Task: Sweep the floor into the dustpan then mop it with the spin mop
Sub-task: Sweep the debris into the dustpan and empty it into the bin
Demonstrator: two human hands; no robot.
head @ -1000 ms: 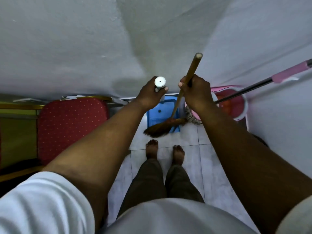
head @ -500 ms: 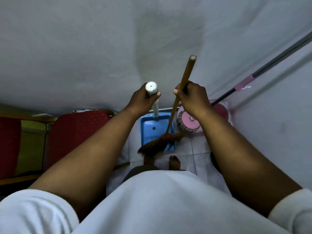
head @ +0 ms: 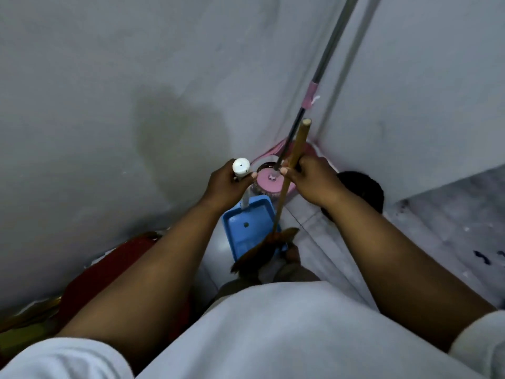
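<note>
Broom (head: 289, 170) gripped in right hand (head: 310, 179).

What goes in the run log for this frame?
left hand grips dustpan handle | right hand grips broom stick | spin mop in corner

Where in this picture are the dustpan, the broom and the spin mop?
dustpan (head: 247, 228): head view, on the blue tray's flat inside.
broom (head: 293, 154): head view, on the wooden handle above the right hand.
spin mop (head: 269, 179): head view, on the pink round head in the corner.
</note>
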